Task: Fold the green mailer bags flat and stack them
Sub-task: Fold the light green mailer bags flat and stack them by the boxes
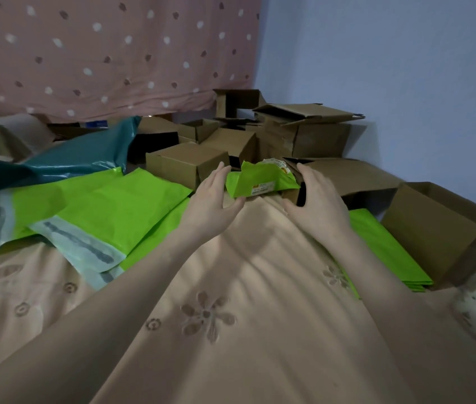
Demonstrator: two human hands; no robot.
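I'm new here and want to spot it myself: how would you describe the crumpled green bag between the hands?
Start at the heap of brown cardboard boxes against the blue wall. Just in front, between the left hand and right hand, sits the crumpled green mailer bag. Unlike the flat green bags at left, it is bunched up and bears a printed label.

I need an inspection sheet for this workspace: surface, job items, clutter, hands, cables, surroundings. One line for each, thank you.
Surface: peach embroidered bedsheet.
Job items: crumpled green mailer bag between both hands; flat green bags spread at left; folded stack at right.
Clutter: cardboard boxes behind and at right; teal bag.
Hands: left hand and right hand open, fingers around the crumpled bag; contact unclear.
Cables: nothing seen.
Surroundings: dotted pink curtain, blue wall.
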